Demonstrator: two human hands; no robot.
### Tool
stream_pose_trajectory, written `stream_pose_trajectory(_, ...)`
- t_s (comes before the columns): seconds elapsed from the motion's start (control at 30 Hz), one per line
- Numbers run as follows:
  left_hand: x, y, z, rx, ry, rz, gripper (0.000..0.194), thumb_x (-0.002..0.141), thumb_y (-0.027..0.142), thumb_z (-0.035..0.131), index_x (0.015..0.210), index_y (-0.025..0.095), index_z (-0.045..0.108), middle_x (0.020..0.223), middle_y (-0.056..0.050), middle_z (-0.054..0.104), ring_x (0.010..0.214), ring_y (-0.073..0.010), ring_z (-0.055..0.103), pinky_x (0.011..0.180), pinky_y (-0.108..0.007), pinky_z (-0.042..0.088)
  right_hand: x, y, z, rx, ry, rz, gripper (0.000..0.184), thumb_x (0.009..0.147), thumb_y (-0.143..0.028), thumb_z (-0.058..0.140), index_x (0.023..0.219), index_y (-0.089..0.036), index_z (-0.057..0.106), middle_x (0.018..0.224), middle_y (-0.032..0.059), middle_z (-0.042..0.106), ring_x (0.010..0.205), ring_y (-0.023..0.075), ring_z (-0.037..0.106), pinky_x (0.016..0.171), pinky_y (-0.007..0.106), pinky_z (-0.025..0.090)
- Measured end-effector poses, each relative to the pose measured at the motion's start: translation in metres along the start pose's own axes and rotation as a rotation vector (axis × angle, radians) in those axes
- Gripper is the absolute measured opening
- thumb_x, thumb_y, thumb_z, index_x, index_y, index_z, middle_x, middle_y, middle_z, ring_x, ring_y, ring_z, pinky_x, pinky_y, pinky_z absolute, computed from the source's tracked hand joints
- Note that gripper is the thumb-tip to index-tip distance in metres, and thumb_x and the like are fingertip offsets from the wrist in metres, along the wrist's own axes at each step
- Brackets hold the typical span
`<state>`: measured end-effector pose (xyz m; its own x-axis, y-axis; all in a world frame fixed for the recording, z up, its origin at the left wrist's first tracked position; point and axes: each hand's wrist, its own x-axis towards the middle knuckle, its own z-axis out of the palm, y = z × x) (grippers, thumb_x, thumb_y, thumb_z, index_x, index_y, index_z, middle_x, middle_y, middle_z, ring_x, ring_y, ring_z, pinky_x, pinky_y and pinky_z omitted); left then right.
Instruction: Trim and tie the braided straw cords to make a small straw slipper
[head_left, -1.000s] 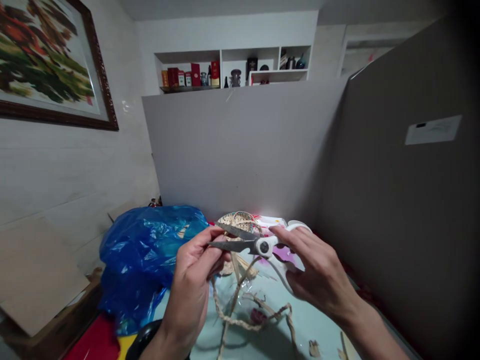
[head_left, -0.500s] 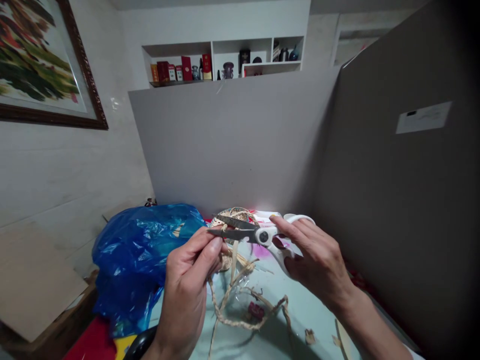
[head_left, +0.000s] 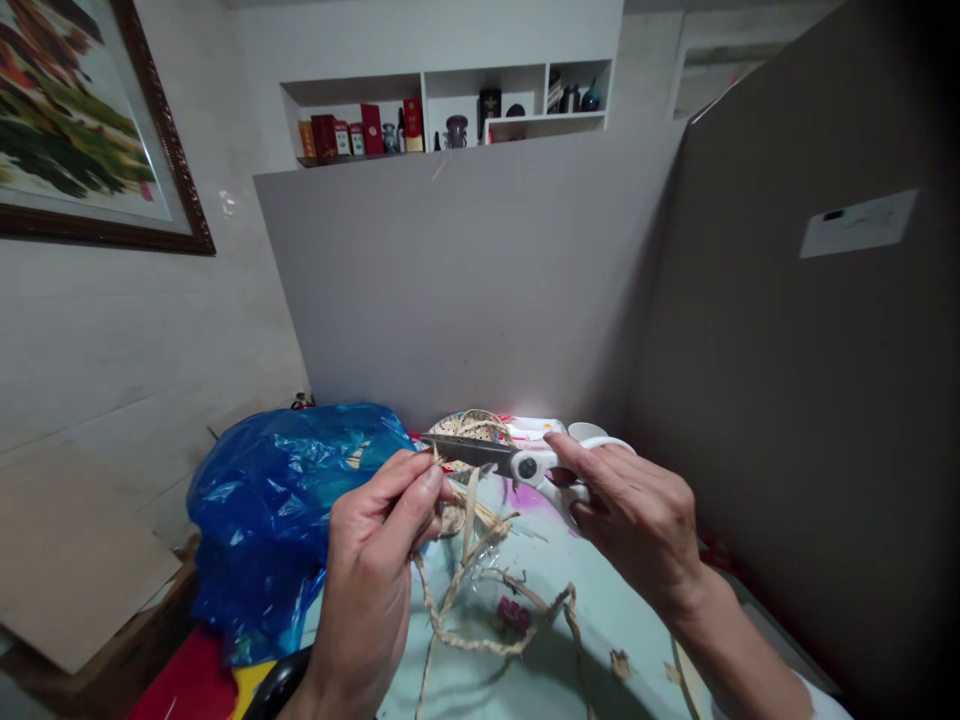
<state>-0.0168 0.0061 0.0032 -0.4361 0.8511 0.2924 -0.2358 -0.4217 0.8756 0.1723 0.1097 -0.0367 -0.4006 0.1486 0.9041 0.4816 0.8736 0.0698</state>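
Near left: left hand point(head_left: 381, 540), fingers pinched on straw strand point(head_left: 438, 456) | near right: right hand point(head_left: 639, 510), fingers curled round scissors point(head_left: 527, 467)

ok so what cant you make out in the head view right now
All in the head view:
Straw strand: its pinched part, hidden by the left hand.
White-handled scissors: part of the handles, covered by the right hand.
Blue plastic bag: most of its contents, hidden by the crumpled plastic.
White label: writing too small to read.
Framed painting: cut off by the left and top edges.
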Motion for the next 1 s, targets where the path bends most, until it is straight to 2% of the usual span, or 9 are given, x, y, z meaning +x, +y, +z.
stream_pose_trajectory(0.1,0.001,0.001,-0.001,0.016,0.002,-0.006,0.008,0.075,0.023,0.076,0.079,0.018,0.081,0.070,-0.001,0.059,0.058,-0.0069,0.041,0.048,-0.016,0.035,0.000,-0.003,0.005,0.150,-0.007,0.187,0.044,0.079,-0.002,0.052,0.117,-0.020,0.066,0.088,0.0051,0.075,0.074,0.0180,0.069,0.067,0.029,0.052)
stream_pose_trajectory(0.2,0.001,0.003,-0.003,0.005,-0.012,-0.036,0.014,0.077,0.024,0.075,0.088,0.018,0.081,0.063,0.002,0.052,0.055,-0.0065,0.035,0.047,-0.017,0.029,0.008,-0.006,0.008,0.495,0.007,0.564,0.023,0.080,-0.017,0.065,0.102,-0.020,0.070,0.086,0.0048,0.075,0.072,0.0184,0.069,0.060,0.027,0.054)
stream_pose_trajectory(0.27,0.002,0.003,-0.003,-0.001,-0.033,-0.052,0.014,0.079,0.025,0.075,0.089,0.017,0.080,0.059,0.004,0.045,0.053,-0.0065,0.030,0.045,-0.018,0.025,0.014,-0.007,0.008,0.737,-0.012,0.765,0.026,0.076,-0.027,0.075,0.100,-0.020,0.068,0.077,0.0030,0.074,0.065,0.0177,0.069,0.055,0.026,0.055)
stream_pose_trajectory(0.33,0.002,0.003,-0.004,0.007,-0.051,-0.054,0.014,0.080,0.026,0.074,0.089,0.016,0.079,0.057,0.006,0.038,0.052,-0.0068,0.026,0.045,-0.020,0.022,0.019,-0.007,0.008,0.903,-0.042,0.866,0.037,0.067,-0.029,0.083,0.100,-0.020,0.067,0.074,0.0024,0.074,0.066,0.0185,0.070,0.057,0.027,0.057)
stream_pose_trajectory(0.5,0.004,0.001,-0.005,0.052,-0.066,-0.054,0.015,0.080,0.029,0.074,0.085,0.015,0.078,0.054,0.007,0.035,0.050,-0.0066,0.023,0.044,-0.021,0.017,0.020,-0.015,0.017,1.026,-0.046,0.882,0.044,0.059,-0.028,0.089,0.097,-0.020,0.067,0.080,0.0029,0.073,0.077,0.0200,0.071,0.072,0.032,0.060)
stream_pose_trajectory(0.7,0.007,0.000,-0.005,0.108,-0.069,-0.115,0.020,0.078,0.032,0.075,0.089,0.016,0.076,0.053,0.009,0.030,0.048,-0.0063,0.018,0.042,-0.020,0.015,0.018,-0.011,0.007,0.989,-0.034,0.914,0.043,0.062,-0.028,0.087,0.099,-0.020,0.066,0.073,-0.0007,0.067,0.062,0.0147,0.064,0.054,0.025,0.053)
stream_pose_trajectory(0.83,0.008,-0.002,-0.004,0.232,-0.069,-0.130,0.021,0.074,0.031,0.075,0.088,0.015,0.078,0.054,0.006,0.039,0.050,-0.0070,0.024,0.043,-0.020,0.017,0.018,0.002,-0.010,1.005,0.077,0.864,0.036,0.069,-0.028,0.083,0.100,-0.023,0.067,0.070,-0.0028,0.061,0.059,0.0120,0.058,0.053,0.023,0.048)
stream_pose_trajectory(0.9,0.008,-0.003,-0.003,0.278,-0.121,-0.137,0.017,0.075,0.030,0.074,0.082,0.015,0.078,0.057,0.004,0.044,0.052,-0.0078,0.027,0.045,-0.020,0.021,0.018,0.006,-0.013,1.009,0.141,0.868,0.032,0.071,-0.027,0.080,0.101,-0.023,0.067,0.069,-0.0035,0.057,0.058,0.0109,0.055,0.051,0.023,0.045)
stream_pose_trajectory(1.0,0.007,-0.004,-0.001,0.315,-0.279,-0.179,0.015,0.079,0.031,0.070,0.078,0.016,0.074,0.062,0.002,0.048,0.057,-0.0096,0.035,0.051,-0.020,0.029,0.020,0.006,-0.013,1.031,0.194,0.909,0.028,0.073,-0.027,0.078,0.098,-0.022,0.066,0.066,-0.0047,0.054,0.055,0.0099,0.050,0.048,0.022,0.040)
